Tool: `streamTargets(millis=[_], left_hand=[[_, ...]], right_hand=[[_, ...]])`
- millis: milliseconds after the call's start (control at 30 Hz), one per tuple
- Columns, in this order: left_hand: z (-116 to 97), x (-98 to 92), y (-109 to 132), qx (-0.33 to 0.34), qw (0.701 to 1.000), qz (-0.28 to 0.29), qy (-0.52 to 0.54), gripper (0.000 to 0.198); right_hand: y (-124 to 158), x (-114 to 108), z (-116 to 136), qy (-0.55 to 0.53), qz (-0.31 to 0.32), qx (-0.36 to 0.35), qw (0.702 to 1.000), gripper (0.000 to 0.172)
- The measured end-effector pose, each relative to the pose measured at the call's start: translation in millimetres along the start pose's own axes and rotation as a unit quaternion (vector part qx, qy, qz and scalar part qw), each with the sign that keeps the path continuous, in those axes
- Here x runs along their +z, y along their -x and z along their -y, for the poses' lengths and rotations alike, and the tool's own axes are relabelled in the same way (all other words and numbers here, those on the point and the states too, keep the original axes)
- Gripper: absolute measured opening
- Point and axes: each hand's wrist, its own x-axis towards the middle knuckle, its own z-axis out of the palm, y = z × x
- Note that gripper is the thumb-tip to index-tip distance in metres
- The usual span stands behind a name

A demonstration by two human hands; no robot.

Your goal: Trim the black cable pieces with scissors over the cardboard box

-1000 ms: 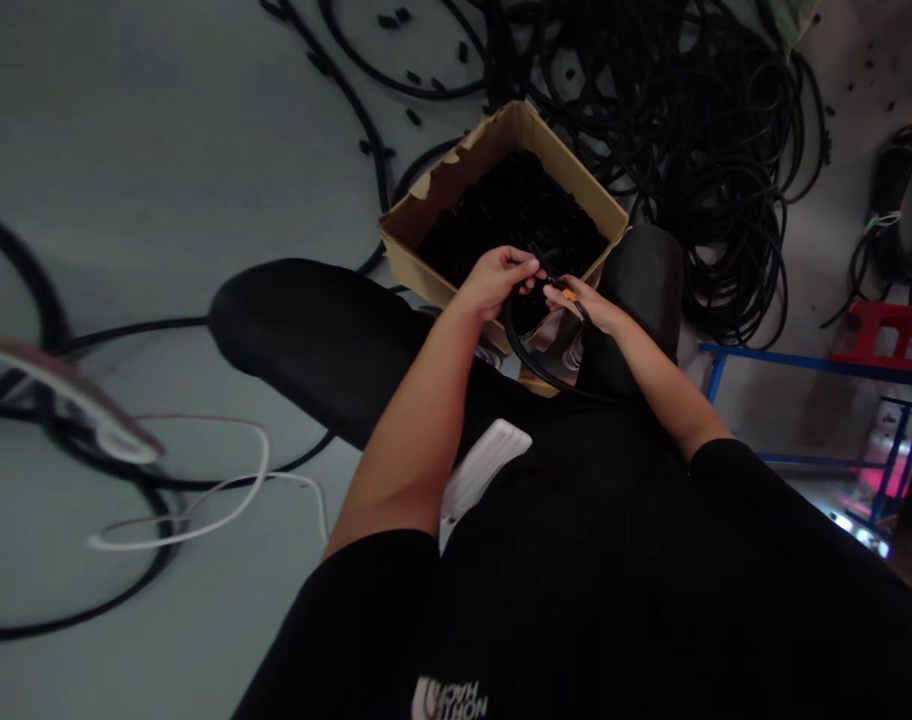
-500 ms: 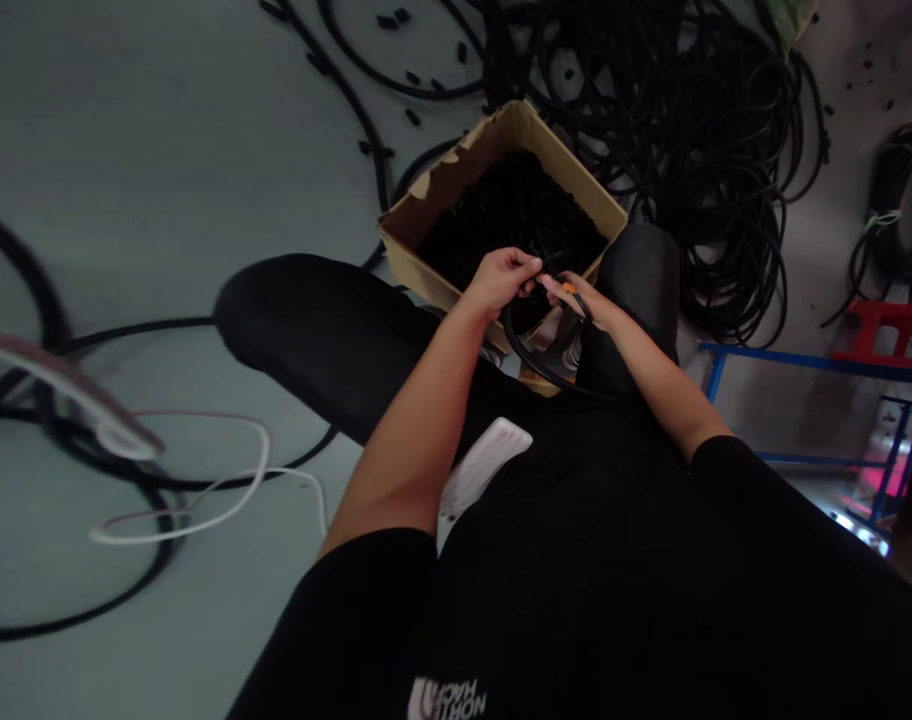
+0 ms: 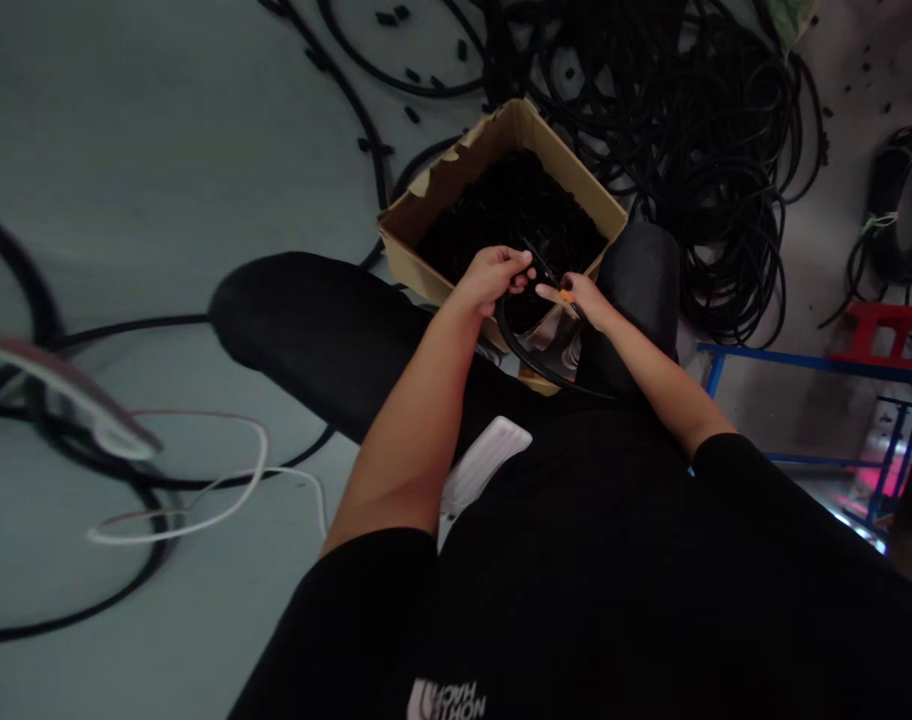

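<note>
My left hand (image 3: 492,279) is shut around a black cable (image 3: 523,358) just above an open cardboard box (image 3: 463,180). My right hand (image 3: 582,300) pinches the same cable near a small orange piece (image 3: 567,296). The cable's loop hangs down over the near box wall towards my lap. Inside the box lies a dense mass of black cable pieces (image 3: 508,215). Both hands hide the exact cable end between them.
My black-clad knees (image 3: 306,320) flank the box. A large tangle of black cable (image 3: 715,180) lies behind it, with loose black bits on the floor. A white cable (image 3: 178,532) lies at left, a white object (image 3: 486,465) on my lap, and a red stool (image 3: 887,335) at right.
My right hand has eased slightly back from my left, showing more of the orange piece. A short black cable end now stands clear between my hands.
</note>
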Motion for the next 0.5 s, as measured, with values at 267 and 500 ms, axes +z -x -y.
streamTargets(millis=[267,500], left_hand=[[13.3,-14.4,-9.0,0.016,0.999,0.001,0.040,0.052],[25.4,-19.7,-27.1,0.084,0.991,-0.045,0.089,0.046]], right_hand=[[6.3,-9.3,-7.6,0.009,-0.033,0.019,0.999,0.078],[3.1,-6.4,-15.4,-0.174,0.054,0.023,0.983,0.054]])
